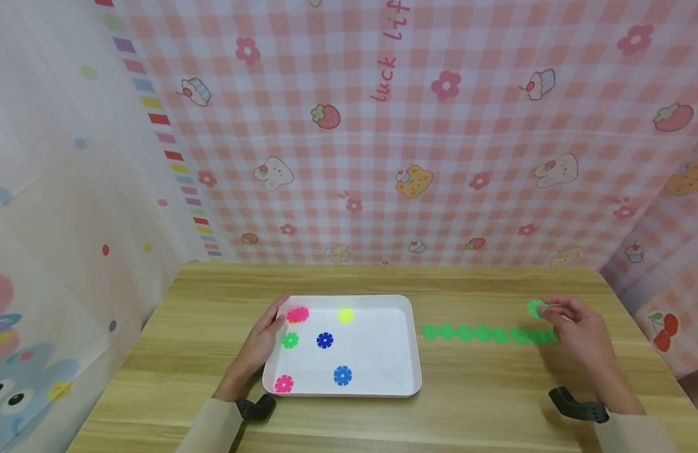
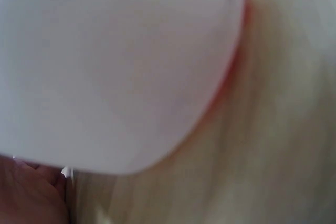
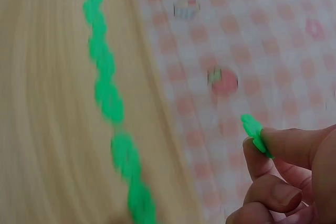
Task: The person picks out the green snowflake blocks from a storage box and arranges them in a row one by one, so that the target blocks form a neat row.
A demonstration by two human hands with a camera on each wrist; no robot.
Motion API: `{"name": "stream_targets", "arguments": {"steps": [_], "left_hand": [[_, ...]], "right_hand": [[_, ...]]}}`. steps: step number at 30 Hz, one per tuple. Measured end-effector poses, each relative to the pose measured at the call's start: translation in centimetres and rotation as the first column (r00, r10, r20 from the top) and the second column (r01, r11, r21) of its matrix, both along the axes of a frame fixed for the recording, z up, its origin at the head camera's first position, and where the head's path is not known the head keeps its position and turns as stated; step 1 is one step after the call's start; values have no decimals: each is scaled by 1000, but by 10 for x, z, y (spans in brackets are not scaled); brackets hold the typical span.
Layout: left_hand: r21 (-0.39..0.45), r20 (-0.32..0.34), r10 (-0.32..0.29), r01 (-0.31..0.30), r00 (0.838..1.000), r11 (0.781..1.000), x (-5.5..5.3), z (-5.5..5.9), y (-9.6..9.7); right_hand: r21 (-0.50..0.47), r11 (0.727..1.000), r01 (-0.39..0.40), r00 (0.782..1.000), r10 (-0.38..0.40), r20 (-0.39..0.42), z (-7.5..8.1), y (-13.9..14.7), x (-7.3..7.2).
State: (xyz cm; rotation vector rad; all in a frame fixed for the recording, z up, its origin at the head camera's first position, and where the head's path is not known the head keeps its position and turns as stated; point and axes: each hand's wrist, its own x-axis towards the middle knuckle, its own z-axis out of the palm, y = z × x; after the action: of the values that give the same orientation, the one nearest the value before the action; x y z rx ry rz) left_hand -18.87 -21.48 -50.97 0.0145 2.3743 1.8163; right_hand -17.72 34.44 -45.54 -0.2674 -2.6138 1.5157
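My right hand point(image 1: 581, 327) pinches a green notched plastic disc point(image 1: 536, 308) between thumb and fingertips, above the far end of a row. In the right wrist view the same disc point(image 3: 255, 134) is seen nearly edge-on. Below it, several green discs point(image 1: 465, 333) lie in a line on the table, running from the tray toward the right hand, which covers the row's last part. At the left side of a white tray point(image 1: 383, 352), my left hand point(image 1: 261, 336) holds the rim. Only part of that hand point(image 2: 31, 195) shows in the left wrist view.
Inside the tray lie pink discs point(image 1: 283, 384), a yellow disc point(image 1: 346, 316), a green disc point(image 1: 290, 340), a dark blue disc point(image 1: 324, 340) and a lighter blue disc point(image 1: 343, 375). A checked cloth point(image 1: 354, 151) hangs behind the wooden table point(image 1: 485, 409).
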Motion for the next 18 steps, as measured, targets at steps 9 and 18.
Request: {"name": "stream_targets", "arguments": {"steps": [9,18], "left_hand": [[-3,-10,-4,4,1000,1000,0,-1,0],[-6,-11,2,-2,1000,1000,0,0,0]], "right_hand": [[4,989,145,988,-145,47,-27,58,8],[-82,963,257,962,-247,118,-48,74,9]]}}
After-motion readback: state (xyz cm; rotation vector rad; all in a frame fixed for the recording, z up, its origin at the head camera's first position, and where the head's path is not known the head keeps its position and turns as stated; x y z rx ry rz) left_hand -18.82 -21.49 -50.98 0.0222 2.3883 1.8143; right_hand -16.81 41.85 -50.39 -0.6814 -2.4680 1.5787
